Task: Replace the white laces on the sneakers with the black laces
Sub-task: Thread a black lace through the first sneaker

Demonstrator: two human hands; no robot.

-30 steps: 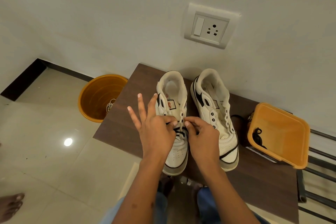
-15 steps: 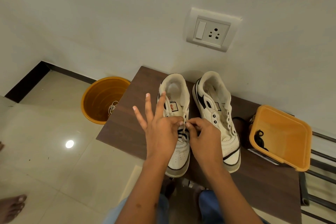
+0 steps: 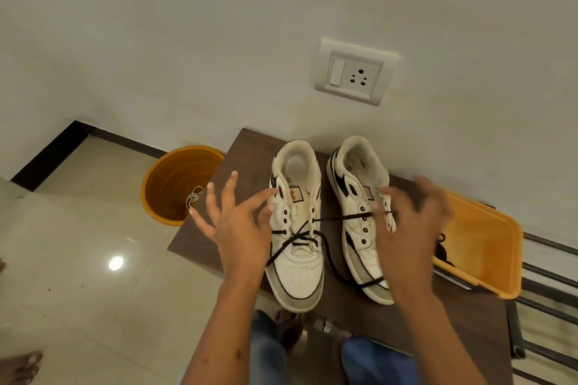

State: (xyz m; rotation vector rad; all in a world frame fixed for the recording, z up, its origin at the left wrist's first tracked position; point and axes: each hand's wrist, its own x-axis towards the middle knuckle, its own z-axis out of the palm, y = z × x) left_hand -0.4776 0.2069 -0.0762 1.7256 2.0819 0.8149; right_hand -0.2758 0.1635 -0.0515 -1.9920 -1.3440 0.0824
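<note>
Two white sneakers with black trim stand side by side on a dark wooden table [image 3: 240, 162], toes toward me. The left sneaker [image 3: 297, 272] has a black lace [image 3: 344, 216] crossed through its lower eyelets; the right sneaker [image 3: 356, 197] shows bare eyelets. My left hand [image 3: 240, 234] hovers at the left sneaker's left side with fingers spread, thumb by its eyelet row. Over the right sneaker, my right hand [image 3: 409, 234] is blurred and pinches one end of the black lace, which runs taut from an upper eyelet. The lace's other end trails across the right sneaker's toe.
An orange tray [image 3: 488, 241] sits at the table's right end with a dark lace [image 3: 441, 251] in its near corner. On the floor to the left, an orange bucket [image 3: 175, 178] holds white laces [image 3: 194, 197]. A metal rack [image 3: 547, 278] lies right, and a wall socket [image 3: 353, 72] is above.
Both hands were together at the left sneaker's eyelets. My right hand has swung right, drawing the black lace out taut through an eyelet, and my left hand has come off the lace and opened.
</note>
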